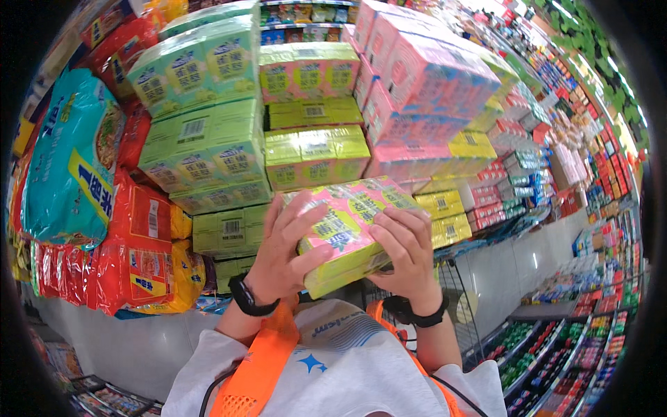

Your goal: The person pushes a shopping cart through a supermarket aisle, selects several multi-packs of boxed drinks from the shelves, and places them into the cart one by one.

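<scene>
A shrink-wrapped multipack of Nestea drink cartons (341, 219), pink and yellow-green, is held tilted in front of my chest. My left hand (286, 240) grips its left end, fingers spread over the top face. Around the right end, my right hand (404, 242) curls its fingers over the top edge, with the thumb low at the near side. Just beyond the pack stands a column of similar yellow-green and pink multipacks (315, 156). Part of the held pack's underside is hidden from me.
Green multipacks (203, 135) are stacked left of the column, pink and blue multipacks (432, 78) right. Bagged instant noodles in teal (70, 161) and red (138, 245) packaging stand far left. A wire cart (458, 302) is close by my right arm. Drink shelves (552, 354) line the lower right.
</scene>
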The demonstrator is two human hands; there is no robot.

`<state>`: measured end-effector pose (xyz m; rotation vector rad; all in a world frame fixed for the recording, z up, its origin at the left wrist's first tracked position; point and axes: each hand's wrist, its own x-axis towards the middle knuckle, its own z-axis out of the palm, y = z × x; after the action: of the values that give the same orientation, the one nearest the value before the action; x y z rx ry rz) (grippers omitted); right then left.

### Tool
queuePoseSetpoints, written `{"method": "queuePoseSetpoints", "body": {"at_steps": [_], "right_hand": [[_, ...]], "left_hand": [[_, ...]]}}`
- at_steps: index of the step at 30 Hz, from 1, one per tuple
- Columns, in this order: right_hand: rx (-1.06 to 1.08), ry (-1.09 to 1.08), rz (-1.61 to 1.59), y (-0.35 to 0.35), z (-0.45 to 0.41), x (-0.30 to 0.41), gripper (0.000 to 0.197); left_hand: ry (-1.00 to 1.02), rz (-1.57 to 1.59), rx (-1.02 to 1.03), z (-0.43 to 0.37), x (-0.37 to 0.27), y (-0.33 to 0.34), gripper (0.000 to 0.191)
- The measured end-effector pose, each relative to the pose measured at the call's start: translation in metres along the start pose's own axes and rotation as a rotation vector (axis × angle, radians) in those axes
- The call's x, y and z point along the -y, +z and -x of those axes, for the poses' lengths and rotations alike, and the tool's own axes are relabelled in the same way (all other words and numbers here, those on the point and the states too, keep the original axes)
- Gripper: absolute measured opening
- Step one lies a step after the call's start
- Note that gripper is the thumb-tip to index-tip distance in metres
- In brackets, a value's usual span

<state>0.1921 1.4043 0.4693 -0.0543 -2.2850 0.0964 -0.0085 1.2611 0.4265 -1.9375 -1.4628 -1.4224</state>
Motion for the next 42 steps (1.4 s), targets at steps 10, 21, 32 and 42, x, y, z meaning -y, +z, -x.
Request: {"method": "queuePoseSetpoints", "body": {"at_steps": [10,21,32,42], "right_hand": [[0.367,0.441,0.146,-0.15,0.074,-0.025,0.084],[-0.673,1.053,-0.52,-0.191,0.2,0.013,0.149],[-0.625,0.835,-0.449,-0.187,0.245,0.004,0.146],[-0.606,0.931,-0.191,-0.185,0.246,0.001,0.113]], "left_hand": [[-0.484,1.03,0.139,-0.023,-0.048,0.156,0.11],[-0.841,1.668,0.474,-0.075,-0.119,0.25,0.11],[-0.587,1.537,0.558,-0.092,-0.136,0.261,0.133],[-0.548,1.465,0.414,-0.077,-0.129,0.27,0.122]]}}
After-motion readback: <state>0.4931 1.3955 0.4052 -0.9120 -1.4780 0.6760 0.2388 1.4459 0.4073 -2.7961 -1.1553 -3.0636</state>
